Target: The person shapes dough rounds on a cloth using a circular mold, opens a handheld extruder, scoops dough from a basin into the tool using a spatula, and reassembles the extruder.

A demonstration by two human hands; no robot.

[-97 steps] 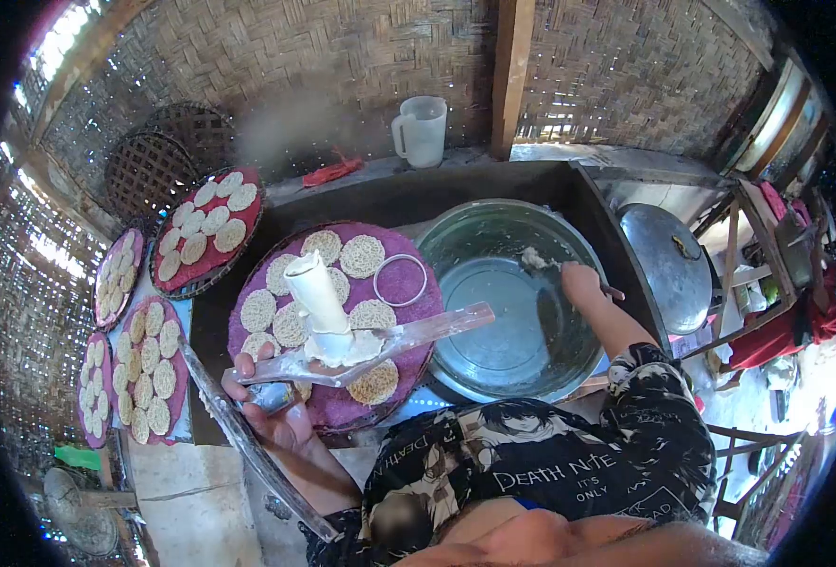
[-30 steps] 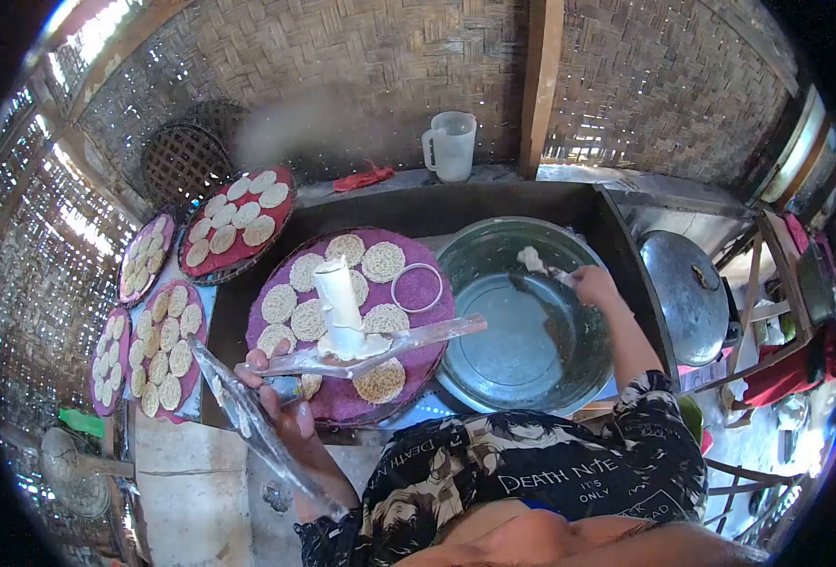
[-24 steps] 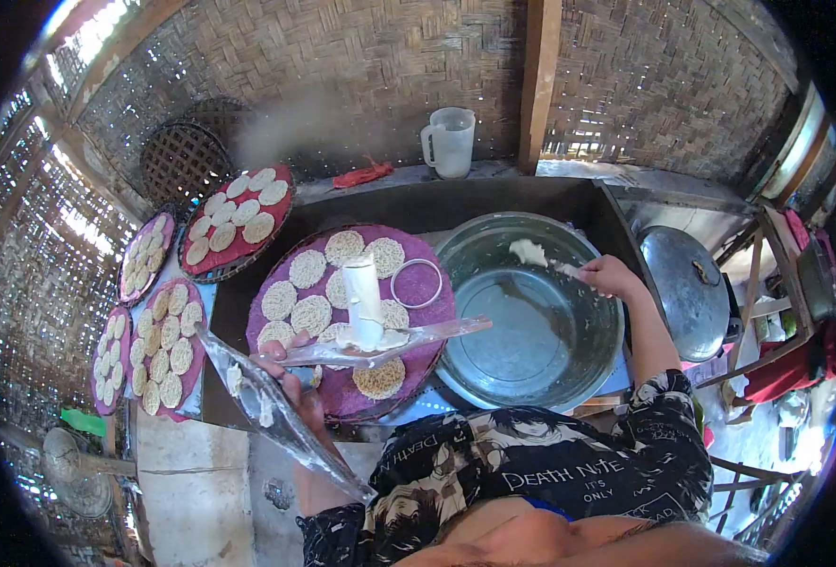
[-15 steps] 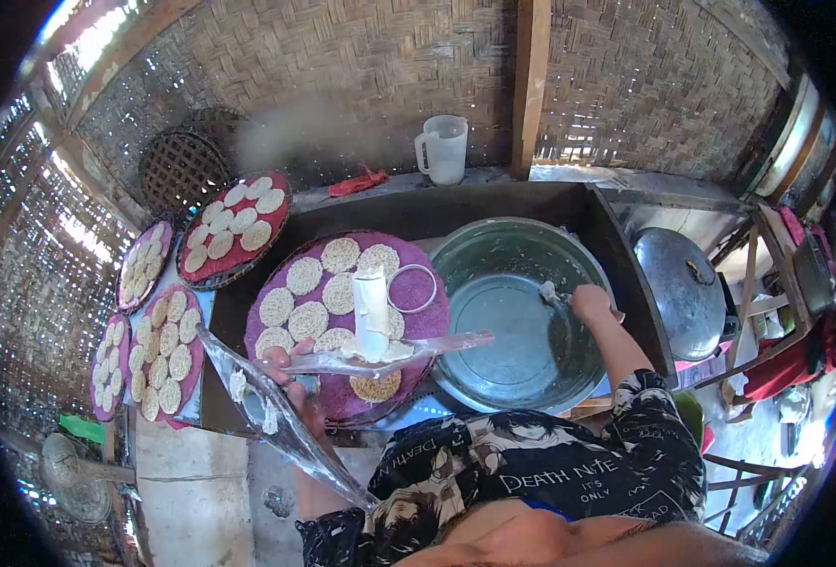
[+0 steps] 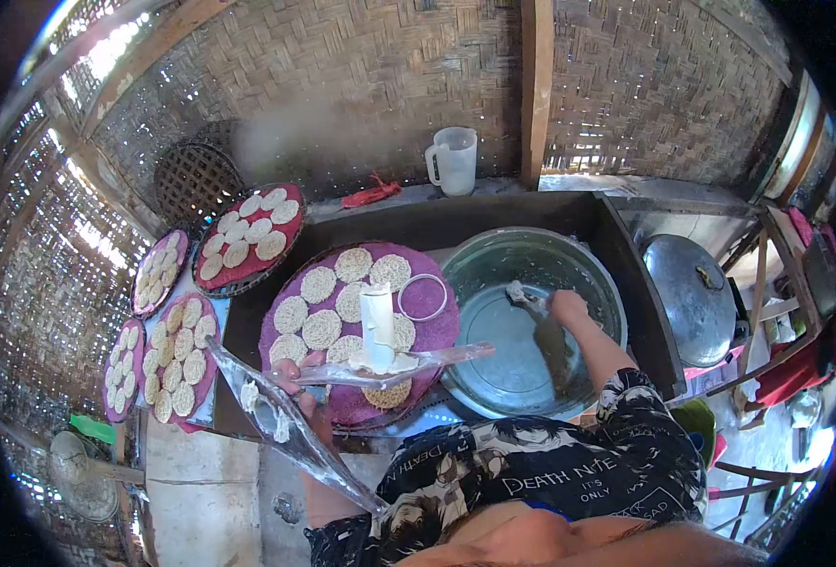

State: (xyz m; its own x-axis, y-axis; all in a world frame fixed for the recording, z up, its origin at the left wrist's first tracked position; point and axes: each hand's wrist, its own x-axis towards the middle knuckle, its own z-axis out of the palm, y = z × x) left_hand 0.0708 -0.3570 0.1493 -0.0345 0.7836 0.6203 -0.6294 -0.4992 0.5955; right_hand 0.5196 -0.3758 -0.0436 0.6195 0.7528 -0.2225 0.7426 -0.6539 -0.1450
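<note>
My left hand [image 5: 302, 380] is closed around two long dough-smeared bars of a hand press [image 5: 276, 416], one slanting toward my body, the other pointing right. A white upright tube [image 5: 377, 326] stands on the right-pointing bar, with white paste around its foot. Beneath it is a round tray with purple cloth [image 5: 281, 283], carrying several round noodle-like discs [image 5: 320, 332] and a white ring [image 5: 423, 297]. Inside the large round basin [image 5: 494, 364], my right hand [image 5: 567, 308] grips a short utensil [image 5: 533, 300] with a white dough lump [image 5: 515, 291] at its tip; its exact kind is unclear.
More disc-covered trays stand left, one with red cloth [image 5: 238, 279]. A dark wooden trough [image 5: 531, 203] surrounds the basin and purple tray. Behind it are a plastic jug [image 5: 454, 161] and a red bag [image 5: 371, 194]. A lidded metal pot [image 5: 687, 298] sits right.
My right hand and the dough-tipped utensil have moved left inside the basin. The view has shifted slightly, so the scene sits further right. My left hand still grips the press.
</note>
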